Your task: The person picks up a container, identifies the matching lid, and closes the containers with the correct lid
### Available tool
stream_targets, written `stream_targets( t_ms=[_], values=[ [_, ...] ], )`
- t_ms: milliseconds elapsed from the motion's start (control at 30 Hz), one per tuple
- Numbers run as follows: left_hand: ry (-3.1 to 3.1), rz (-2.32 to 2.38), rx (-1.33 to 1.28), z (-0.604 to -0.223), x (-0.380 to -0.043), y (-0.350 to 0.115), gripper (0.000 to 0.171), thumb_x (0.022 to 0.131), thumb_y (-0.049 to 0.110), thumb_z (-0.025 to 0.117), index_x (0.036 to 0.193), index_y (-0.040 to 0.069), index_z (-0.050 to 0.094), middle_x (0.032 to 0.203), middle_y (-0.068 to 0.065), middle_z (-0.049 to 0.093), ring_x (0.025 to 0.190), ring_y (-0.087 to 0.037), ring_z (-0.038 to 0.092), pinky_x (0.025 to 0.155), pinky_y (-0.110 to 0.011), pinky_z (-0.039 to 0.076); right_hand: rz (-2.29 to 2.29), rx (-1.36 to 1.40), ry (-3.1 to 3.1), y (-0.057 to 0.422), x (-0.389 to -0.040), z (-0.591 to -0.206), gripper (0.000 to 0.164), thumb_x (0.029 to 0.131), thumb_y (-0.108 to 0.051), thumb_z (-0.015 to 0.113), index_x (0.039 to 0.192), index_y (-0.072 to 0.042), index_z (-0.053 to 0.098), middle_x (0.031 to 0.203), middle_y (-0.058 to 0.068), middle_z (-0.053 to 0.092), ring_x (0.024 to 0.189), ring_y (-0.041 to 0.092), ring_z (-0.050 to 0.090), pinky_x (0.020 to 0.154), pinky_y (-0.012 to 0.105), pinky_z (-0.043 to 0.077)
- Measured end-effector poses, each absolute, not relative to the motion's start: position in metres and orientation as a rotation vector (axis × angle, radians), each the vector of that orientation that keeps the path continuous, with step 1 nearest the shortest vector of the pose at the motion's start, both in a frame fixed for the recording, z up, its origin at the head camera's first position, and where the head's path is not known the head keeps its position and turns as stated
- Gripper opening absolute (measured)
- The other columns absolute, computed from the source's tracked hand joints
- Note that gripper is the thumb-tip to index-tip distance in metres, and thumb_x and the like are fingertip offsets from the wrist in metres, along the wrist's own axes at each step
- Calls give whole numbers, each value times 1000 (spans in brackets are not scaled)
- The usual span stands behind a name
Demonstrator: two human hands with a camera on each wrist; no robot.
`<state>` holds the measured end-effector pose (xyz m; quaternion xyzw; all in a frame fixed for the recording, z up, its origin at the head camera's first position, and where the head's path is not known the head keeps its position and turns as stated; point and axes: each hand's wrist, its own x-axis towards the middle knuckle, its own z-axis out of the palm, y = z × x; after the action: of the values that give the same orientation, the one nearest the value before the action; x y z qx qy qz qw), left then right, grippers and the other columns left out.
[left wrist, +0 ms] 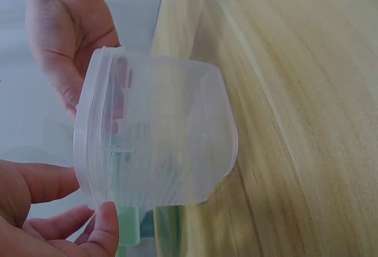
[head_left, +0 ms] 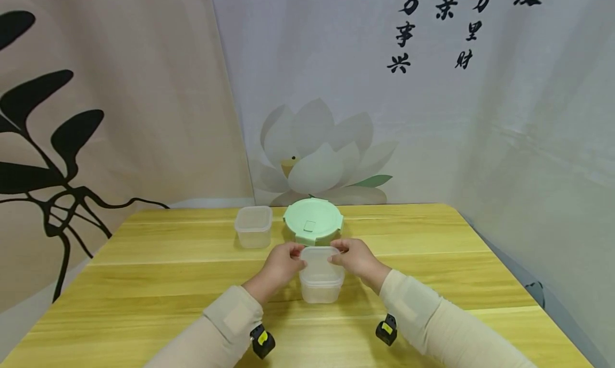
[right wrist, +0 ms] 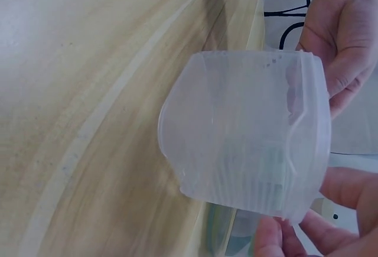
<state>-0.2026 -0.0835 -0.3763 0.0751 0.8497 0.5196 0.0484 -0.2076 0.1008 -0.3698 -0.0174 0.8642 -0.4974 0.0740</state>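
Note:
A small translucent plastic food container [head_left: 321, 292] stands on the wooden table with a matching lid [head_left: 319, 264] over its top. At the lid's far left corner my left hand [head_left: 280, 265] pinches the edge between thumb and fingers. The right hand [head_left: 357, 258] pinches the opposite corner the same way. From the left wrist view, the left thumb [left wrist: 50, 181] lies against the lid's edge and the fingertips [left wrist: 106, 227] reach past the rim. In the right wrist view the right fingers [right wrist: 271, 236] come up under the rim, and the container's clear side wall faces the camera.
Just behind the container sits a round box with a mint-green clip lid [head_left: 313, 218]. To its left stands another translucent square container [head_left: 253, 228]. A printed curtain [head_left: 317, 143] hangs behind the far edge of the wooden table [head_left: 168, 282].

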Motion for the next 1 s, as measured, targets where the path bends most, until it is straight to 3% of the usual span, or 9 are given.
stream_targets(
  t_ms=[500,733,1000],
  values=[
    [2548,1614,191,-383,-201,-85,40,85,1,67,121,-12,55,109,-20,58,101,-32,56,83,-41,52,-1566,15,2504,108,-202,-376,42,90,-10,66,128,5,55,124,20,57,113,33,54,89,45,52],
    [2470,1555,154,-381,-196,-89,53,83,7,71,128,-9,50,114,-19,55,102,-31,55,83,-43,51,-1550,57,2456,115,-195,-376,42,89,-10,66,127,4,55,114,17,59,100,27,58,85,47,52],
    [2432,1534,200,-382,-197,-95,56,83,8,72,132,-6,48,116,-19,55,100,-30,55,83,-44,51,-1561,18,2417,119,-194,-378,44,91,-11,66,130,4,52,112,17,58,96,25,59,80,46,54]
  ],
)
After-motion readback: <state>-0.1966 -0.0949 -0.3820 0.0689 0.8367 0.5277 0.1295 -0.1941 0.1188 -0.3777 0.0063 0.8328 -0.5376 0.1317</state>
